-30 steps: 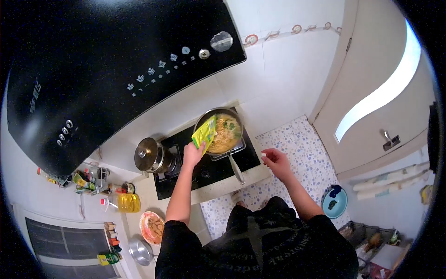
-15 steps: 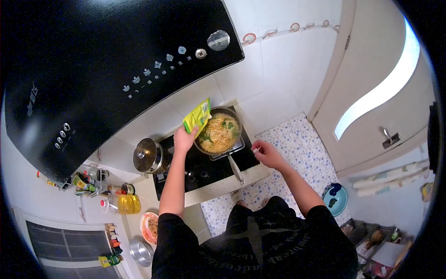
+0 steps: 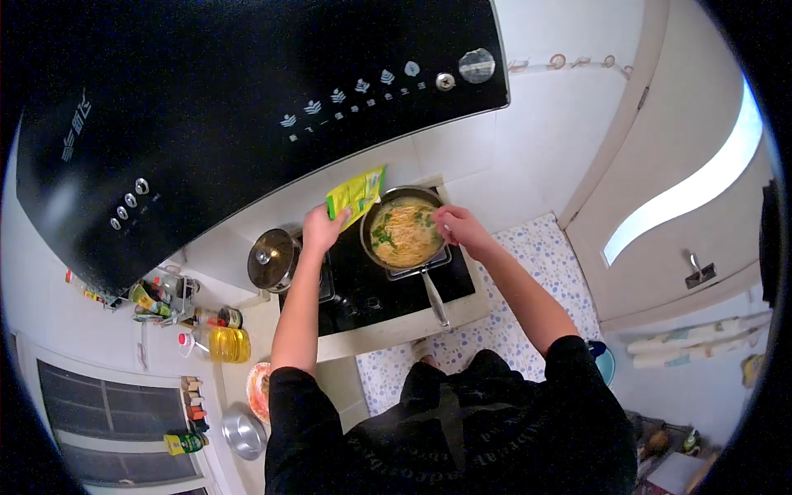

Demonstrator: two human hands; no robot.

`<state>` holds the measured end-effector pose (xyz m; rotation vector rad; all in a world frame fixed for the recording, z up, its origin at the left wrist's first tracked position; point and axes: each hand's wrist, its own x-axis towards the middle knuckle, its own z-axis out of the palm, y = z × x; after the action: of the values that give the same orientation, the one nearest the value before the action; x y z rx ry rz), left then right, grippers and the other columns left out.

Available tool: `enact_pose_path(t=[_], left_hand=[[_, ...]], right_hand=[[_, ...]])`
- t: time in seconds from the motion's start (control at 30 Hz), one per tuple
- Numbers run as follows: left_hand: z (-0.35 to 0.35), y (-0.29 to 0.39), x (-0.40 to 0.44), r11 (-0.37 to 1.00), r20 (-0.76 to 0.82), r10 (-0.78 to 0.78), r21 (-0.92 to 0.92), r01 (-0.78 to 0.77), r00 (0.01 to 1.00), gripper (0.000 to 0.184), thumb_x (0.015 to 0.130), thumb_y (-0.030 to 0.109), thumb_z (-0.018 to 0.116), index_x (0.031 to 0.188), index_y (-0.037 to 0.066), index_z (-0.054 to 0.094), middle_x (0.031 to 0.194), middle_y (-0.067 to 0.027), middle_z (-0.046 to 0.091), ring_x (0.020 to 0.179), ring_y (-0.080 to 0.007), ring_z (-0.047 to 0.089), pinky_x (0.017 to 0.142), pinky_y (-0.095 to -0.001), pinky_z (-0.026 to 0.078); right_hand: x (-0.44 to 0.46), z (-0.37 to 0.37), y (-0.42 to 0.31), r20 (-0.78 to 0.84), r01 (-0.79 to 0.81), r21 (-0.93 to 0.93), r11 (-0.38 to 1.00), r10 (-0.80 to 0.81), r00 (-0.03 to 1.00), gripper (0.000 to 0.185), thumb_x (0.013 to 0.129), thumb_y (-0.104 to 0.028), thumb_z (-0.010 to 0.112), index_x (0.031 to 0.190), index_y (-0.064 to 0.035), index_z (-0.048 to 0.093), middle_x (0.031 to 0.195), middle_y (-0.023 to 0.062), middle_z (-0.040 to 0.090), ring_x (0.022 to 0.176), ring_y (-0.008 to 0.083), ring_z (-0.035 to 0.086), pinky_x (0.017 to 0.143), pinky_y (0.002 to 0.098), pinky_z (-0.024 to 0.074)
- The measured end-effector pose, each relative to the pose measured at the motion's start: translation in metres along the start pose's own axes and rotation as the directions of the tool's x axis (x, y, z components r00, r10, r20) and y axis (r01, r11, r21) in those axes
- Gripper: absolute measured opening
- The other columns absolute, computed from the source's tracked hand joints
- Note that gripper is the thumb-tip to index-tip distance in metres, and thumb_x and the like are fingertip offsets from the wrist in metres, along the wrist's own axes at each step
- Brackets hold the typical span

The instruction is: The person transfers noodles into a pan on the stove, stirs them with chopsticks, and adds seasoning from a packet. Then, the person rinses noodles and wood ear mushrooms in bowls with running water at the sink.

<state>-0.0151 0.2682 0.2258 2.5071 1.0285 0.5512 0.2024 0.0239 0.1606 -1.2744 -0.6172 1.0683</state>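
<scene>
My left hand (image 3: 324, 229) grips a yellow-and-green packet (image 3: 357, 195) by its lower left end, just left of the frying pan. The pan (image 3: 365, 238) sits on the black gas stove (image 3: 363, 301) and holds noodles (image 3: 404, 233) with green leaves in broth. Its metal handle (image 3: 435, 299) points toward my body. Over the pan's right rim, my right hand (image 3: 464, 228) is closed in a pinch. Whatever lies between those fingertips is too small to make out.
A lidded pot (image 3: 273, 259) stands on the left side of the stove. Farther left are an oil bottle (image 3: 227, 343), a red-and-white plate (image 3: 257, 394) and a metal bowl (image 3: 244, 432). The black range hood (image 3: 247, 74) hangs above, and a door (image 3: 660, 206) is at right.
My right hand has moved from beside the stove up to the pan's right rim. The left hand still holds the packet near the pan. The whole view has shifted slightly.
</scene>
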Motion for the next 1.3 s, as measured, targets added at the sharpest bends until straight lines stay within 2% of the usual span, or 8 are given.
enact_pose_path(t=[0.07,0.17,0.37,0.57,0.7,0.93,0.97,1.3], left_hand=[[-0.001,-0.007,-0.003,1.000,0.004,-0.014,0.008,0.014,1.000,0.036,0.084,0.037,0.071,0.101,0.005,0.070,0.088,-0.0206,0.069,0.084,-0.0403,0.066,0.073,-0.0453,0.052],[-0.007,-0.011,-0.009,1.000,0.010,-0.015,-0.020,0.016,1.000,0.036,0.084,0.036,0.072,0.101,0.005,0.070,0.088,-0.0209,0.069,0.085,-0.0402,0.066,0.073,-0.0455,0.053],[-0.016,-0.015,-0.030,0.999,-0.023,-0.037,-0.008,0.037,0.999,0.035,0.084,0.034,0.073,0.102,0.004,0.070,0.088,-0.0219,0.069,0.086,-0.0409,0.066,0.075,-0.0447,0.053],[-0.012,-0.024,-0.056,0.993,-0.005,-0.045,-0.112,0.045,0.999,0.035,0.084,0.033,0.072,0.103,0.003,0.070,0.089,-0.0218,0.069,0.086,-0.0404,0.066,0.076,-0.0431,0.053],[-0.003,-0.023,-0.064,0.998,0.012,-0.006,-0.058,0.007,1.000,0.032,0.087,0.028,0.072,0.102,0.001,0.069,0.089,-0.0164,0.072,0.078,-0.0256,0.070,0.073,-0.0366,0.053],[0.017,0.004,-0.065,0.993,0.094,-0.049,-0.104,0.058,0.994,0.031,0.086,0.028,0.073,0.102,0.002,0.070,0.087,-0.0174,0.072,0.077,-0.0286,0.070,0.073,-0.0380,0.053],[0.020,0.007,-0.064,0.992,0.080,-0.027,-0.121,0.036,0.996,0.035,0.085,0.035,0.072,0.102,0.004,0.070,0.087,-0.0207,0.069,0.083,-0.0391,0.067,0.074,-0.0428,0.053],[0.032,0.047,-0.052,0.996,0.085,0.047,-0.077,-0.041,0.995,0.033,0.084,0.029,0.075,0.104,0.002,0.069,0.090,-0.0188,0.071,0.082,-0.0326,0.069,0.075,-0.0397,0.053]], right_hand=[[0.018,0.007,0.009,-0.062,0.002,-0.196,0.981,-0.015,0.998,0.020,0.092,-0.018,0.053,0.107,-0.0078,0.061,0.076,0.0011,0.055,0.060,0.0123,0.050,0.055,0.0272,0.0409],[0.040,0.017,0.020,0.011,0.368,-0.592,0.717,-0.449,0.893,0.044,0.089,-0.019,0.059,0.131,-0.0065,0.050,0.091,0.0150,0.068,0.076,0.0287,0.065,0.070,0.0414,0.0519],[0.050,0.048,-0.021,0.066,0.323,-0.736,0.595,-0.412,0.909,0.054,0.084,-0.014,0.059,0.136,-0.0112,0.046,0.092,0.0256,0.066,0.086,0.0423,0.063,0.078,0.0488,0.0508],[0.059,0.058,-0.020,0.159,0.331,-0.781,0.530,-0.343,0.926,0.062,0.083,-0.013,0.057,0.143,-0.0161,0.042,0.077,0.0221,0.065,0.072,0.0399,0.063,0.065,0.0511,0.0502],[0.058,0.054,-0.012,0.197,0.378,-0.788,0.486,-0.382,0.903,0.064,0.083,-0.013,0.056,0.145,-0.0218,0.041,0.078,0.0214,0.065,0.071,0.0395,0.063,0.065,0.0512,0.0500],[0.051,0.033,-0.011,0.214,0.364,-0.833,0.417,-0.364,0.906,0.066,0.083,-0.015,0.058,0.145,-0.0248,0.040,0.081,0.0217,0.067,0.074,0.0390,0.065,0.068,0.0503,0.0523],[0.054,0.027,-0.005,0.230,0.369,-0.837,0.404,-0.352,0.907,0.067,0.082,-0.015,0.059,0.146,-0.0249,0.039,0.082,0.0219,0.067,0.075,0.0389,0.065,0.069,0.0502,0.0527],[0.039,0.001,-0.002,0.119,0.273,-0.883,0.383,-0.381,0.917,0.066,0.082,-0.020,0.061,0.145,-0.0255,0.042,0.089,0.0207,0.068,0.083,0.0393,0.066,0.074,0.0487,0.0531]])
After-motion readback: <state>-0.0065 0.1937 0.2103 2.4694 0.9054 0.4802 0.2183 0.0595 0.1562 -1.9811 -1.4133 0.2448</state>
